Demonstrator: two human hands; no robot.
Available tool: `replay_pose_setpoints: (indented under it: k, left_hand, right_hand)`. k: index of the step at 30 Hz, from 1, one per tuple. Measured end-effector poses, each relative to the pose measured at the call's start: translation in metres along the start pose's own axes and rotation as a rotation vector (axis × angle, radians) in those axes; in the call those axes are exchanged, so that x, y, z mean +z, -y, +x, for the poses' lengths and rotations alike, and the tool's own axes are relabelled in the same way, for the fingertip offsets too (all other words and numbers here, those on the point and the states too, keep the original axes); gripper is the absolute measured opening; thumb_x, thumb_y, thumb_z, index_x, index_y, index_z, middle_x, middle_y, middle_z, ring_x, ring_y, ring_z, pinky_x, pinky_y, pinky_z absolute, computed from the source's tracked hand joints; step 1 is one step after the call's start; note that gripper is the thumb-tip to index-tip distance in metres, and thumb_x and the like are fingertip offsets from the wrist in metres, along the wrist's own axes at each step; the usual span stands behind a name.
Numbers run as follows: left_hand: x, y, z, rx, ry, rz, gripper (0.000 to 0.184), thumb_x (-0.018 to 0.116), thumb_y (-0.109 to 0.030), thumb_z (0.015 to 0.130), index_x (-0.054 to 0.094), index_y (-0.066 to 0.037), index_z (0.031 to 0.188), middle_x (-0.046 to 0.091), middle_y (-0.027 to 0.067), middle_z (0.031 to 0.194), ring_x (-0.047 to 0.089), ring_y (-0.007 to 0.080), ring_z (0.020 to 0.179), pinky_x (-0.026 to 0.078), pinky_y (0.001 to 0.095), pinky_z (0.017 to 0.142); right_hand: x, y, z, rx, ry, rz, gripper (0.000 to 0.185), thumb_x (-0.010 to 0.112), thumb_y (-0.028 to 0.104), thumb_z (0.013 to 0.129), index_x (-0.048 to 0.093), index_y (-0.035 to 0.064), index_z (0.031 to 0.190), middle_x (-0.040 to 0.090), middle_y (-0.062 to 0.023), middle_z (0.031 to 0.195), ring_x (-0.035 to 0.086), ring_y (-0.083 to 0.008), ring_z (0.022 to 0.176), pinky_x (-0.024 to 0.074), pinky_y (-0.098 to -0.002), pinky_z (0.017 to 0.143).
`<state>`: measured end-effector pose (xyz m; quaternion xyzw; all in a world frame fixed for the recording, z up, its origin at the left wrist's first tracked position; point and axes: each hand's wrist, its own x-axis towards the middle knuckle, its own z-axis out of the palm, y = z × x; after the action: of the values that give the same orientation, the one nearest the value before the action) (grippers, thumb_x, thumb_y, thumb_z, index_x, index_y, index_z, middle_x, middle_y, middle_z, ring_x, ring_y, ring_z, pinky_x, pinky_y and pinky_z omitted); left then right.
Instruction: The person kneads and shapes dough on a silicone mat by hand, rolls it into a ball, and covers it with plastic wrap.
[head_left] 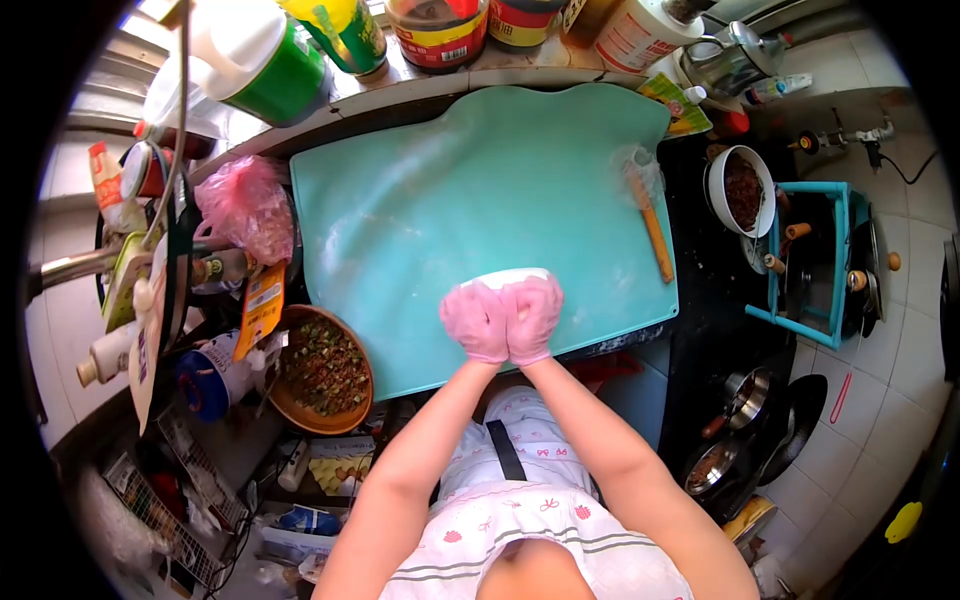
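Observation:
Both my hands wear thin pink gloves and sit side by side, touching, near the front edge of a teal mat (480, 190). A lump of white dough (515, 276) shows along their far side; the rest of it is hidden beneath them. My left hand (474, 320) has its fingers curled over the dough's left part. Against it, my right hand (533, 315) is closed over the right part in the same way. White smears, like flour, mark the mat. Toward its right edge lies a wooden rolling pin (655, 236), its far end covered by clear plastic.
A bowl of chopped filling (325, 365) stands left of the mat, below a pink plastic bag (247, 210). Sauce jars (438, 35) line the back ledge. On the right are a white bowl (763, 205) of dark red food, a teal rack (845, 270) and metal pans (748, 398).

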<state>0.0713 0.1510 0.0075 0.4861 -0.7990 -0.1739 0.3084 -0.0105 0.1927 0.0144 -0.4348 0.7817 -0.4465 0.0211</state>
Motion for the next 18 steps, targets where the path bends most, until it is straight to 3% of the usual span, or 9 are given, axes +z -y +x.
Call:
replay_pose_setpoints:
  k: [1,5,8,11,14,16,18]
  left_hand:
    - [0.004,0.001,-0.004,-0.016,-0.055,-0.042,0.025,0.056,-0.025,0.088,0.064,-0.005,0.100,0.064,0.0124,0.098,0.057,0.0382,0.097,0.041,0.0533,0.088]
    - [0.035,0.016,0.023,-0.130,-0.111,-0.012,0.023,0.054,-0.027,0.090,0.064,-0.008,0.094,0.063,0.0124,0.100,0.057,0.0356,0.098,0.042,0.0476,0.090]
    - [0.047,0.029,0.060,-0.190,0.124,0.064,0.031,0.055,-0.034,0.092,0.065,-0.006,0.100,0.062,0.0158,0.091,0.057,0.0349,0.085,0.043,0.0464,0.078]
    - [0.063,0.035,0.097,-0.443,0.231,-0.015,0.037,0.050,-0.039,0.094,0.066,-0.009,0.109,0.064,0.0180,0.099,0.059,0.0346,0.092,0.044,0.0443,0.082]
    - [0.057,-0.003,0.147,-0.498,-0.222,-0.111,0.037,0.045,-0.037,0.097,0.069,-0.010,0.103,0.065,0.0235,0.107,0.059,0.0389,0.103,0.044,0.0463,0.090]
    - [0.042,0.001,0.154,-0.541,0.176,-0.075,0.040,0.042,-0.037,0.098,0.067,-0.009,0.112,0.065,0.0239,0.107,0.059,0.0391,0.102,0.044,0.0460,0.090]
    - [0.018,0.007,0.153,-0.544,0.456,-0.111,0.040,0.042,-0.035,0.099,0.065,-0.009,0.117,0.065,0.0240,0.104,0.060,0.0391,0.100,0.045,0.0455,0.089]
  right_hand:
    - [0.004,-0.003,-0.003,-0.079,-0.103,-0.037,0.022,0.068,0.029,0.085,0.056,0.0131,0.094,0.057,-0.0069,0.102,0.053,-0.0312,0.104,0.0385,-0.0488,0.099]
    - [0.034,-0.026,0.023,-0.176,-0.094,-0.171,0.024,0.066,0.029,0.084,0.054,0.0140,0.099,0.055,-0.0068,0.101,0.053,-0.0292,0.103,0.0369,-0.0496,0.100]
    - [0.052,-0.029,0.059,-0.119,0.022,-0.221,0.027,0.064,0.031,0.085,0.054,0.0142,0.104,0.057,-0.0112,0.104,0.052,-0.0325,0.103,0.0392,-0.0500,0.094]
    - [0.060,-0.023,0.101,0.166,0.320,-0.241,0.036,0.062,0.035,0.085,0.058,0.0123,0.112,0.058,-0.0128,0.110,0.053,-0.0341,0.103,0.0390,-0.0501,0.093]
    - [0.073,-0.019,0.131,0.188,0.097,-0.254,0.040,0.059,0.040,0.088,0.064,0.0116,0.116,0.061,-0.0120,0.110,0.055,-0.0350,0.103,0.0378,-0.0494,0.095]
    - [0.081,-0.035,0.123,-0.069,-0.050,-0.540,0.041,0.054,0.040,0.091,0.066,0.0092,0.115,0.063,-0.0110,0.109,0.056,-0.0350,0.100,0.0385,-0.0484,0.092]
    - [0.075,-0.047,0.109,-0.091,0.074,-0.421,0.039,0.052,0.040,0.093,0.067,0.0095,0.113,0.064,-0.0100,0.106,0.057,-0.0350,0.097,0.0385,-0.0480,0.092]
